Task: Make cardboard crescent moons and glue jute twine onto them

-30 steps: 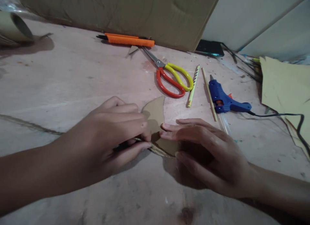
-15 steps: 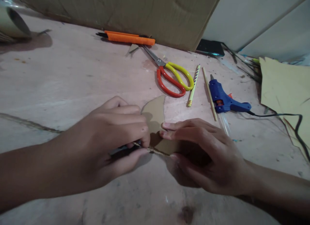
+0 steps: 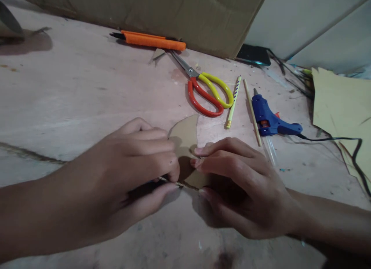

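A curved piece of brown cardboard (image 3: 185, 135) lies flat on the pale wooden table, half covered by both hands. My left hand (image 3: 127, 172) pinches a thin jute twine (image 3: 174, 183) between thumb and fingers at the cardboard's near edge. That twine trails off to the left across the table. My right hand (image 3: 237, 184) rests on the cardboard's right part, fingers pressing it down and the thumb at the near edge beside the twine.
Behind the hands lie red and yellow scissors (image 3: 207, 89), an orange utility knife (image 3: 150, 40), a pencil (image 3: 232, 103), a thin wooden stick (image 3: 252, 110) and a blue glue gun (image 3: 268, 120) with a black cord. Yellow paper (image 3: 342, 103) is at right, a cardboard box (image 3: 162, 14) at the back.
My right hand's fingers have curled in and drawn closer to my left hand on the cardboard. The left hand keeps its pinch on the twine; the view shifted slightly.
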A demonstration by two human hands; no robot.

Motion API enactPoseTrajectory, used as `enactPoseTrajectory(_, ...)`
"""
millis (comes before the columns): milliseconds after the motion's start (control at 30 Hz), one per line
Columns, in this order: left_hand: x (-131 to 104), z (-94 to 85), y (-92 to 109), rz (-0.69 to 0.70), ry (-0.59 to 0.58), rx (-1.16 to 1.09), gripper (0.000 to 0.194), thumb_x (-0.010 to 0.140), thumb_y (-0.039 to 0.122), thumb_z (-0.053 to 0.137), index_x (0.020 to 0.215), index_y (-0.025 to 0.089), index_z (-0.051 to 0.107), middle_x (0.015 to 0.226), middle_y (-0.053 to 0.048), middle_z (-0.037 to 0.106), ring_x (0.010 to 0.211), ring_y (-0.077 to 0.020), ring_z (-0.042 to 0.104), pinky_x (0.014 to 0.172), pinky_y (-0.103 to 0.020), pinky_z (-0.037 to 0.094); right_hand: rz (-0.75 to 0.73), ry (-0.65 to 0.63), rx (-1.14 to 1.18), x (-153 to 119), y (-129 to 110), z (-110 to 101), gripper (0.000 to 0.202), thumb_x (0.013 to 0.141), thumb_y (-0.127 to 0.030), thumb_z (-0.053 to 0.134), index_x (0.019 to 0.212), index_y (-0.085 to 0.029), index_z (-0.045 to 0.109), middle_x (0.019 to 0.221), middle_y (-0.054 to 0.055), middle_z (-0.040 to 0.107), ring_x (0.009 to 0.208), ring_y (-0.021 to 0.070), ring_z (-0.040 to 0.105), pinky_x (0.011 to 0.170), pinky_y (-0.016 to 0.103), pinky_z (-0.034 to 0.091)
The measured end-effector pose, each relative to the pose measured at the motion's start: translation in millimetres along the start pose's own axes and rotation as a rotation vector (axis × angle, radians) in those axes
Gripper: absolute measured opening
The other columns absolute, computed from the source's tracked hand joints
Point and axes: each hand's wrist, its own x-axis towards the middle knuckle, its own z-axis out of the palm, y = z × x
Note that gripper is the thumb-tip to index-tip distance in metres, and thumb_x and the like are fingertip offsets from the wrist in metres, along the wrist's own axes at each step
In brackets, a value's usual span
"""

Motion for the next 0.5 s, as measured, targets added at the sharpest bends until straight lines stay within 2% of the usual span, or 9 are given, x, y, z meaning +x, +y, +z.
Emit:
enactPoseTrajectory(200,0.0,-0.1,-0.7,-0.011,-0.005,0.017,0.019,0.122,0.025,0.066,0.104,0.031,0.068,0.089,0.004,0.073,0.083,-0.0210,0.066,0.090,-0.044,0.049,-0.007,0.008,0.010,1.1,0.3,-0.8,0.033,0.102,-0.011,0.071,0.133,-0.021,0.071,0.117,0.010,0.091,0.111,0.0309,0.087,0.091,0.051,0.075)
enactPoseTrajectory(367,0.8,1.0,-0.4,-0.028,-0.005,0.000,0.020,0.120,0.022,0.065,0.102,0.030,0.068,0.089,0.005,0.072,0.082,-0.0202,0.064,0.088,-0.042,0.046,-0.015,0.002,0.016,2.0,0.9,0.5,0.024,0.111,-0.017,0.073,0.134,-0.022,0.071,0.117,0.010,0.091,0.109,0.0298,0.085,0.091,0.050,0.073)
enactPoseTrajectory(500,2.5,0.8,-0.3,-0.022,-0.005,-0.016,0.020,0.118,0.020,0.065,0.100,0.030,0.067,0.087,0.005,0.072,0.080,-0.0206,0.064,0.087,-0.042,0.047,-0.045,0.022,-0.046,0.8,1.3,3.8,0.026,0.109,-0.016,0.074,0.135,-0.021,0.071,0.113,0.008,0.091,0.107,0.0285,0.082,0.091,0.049,0.071)
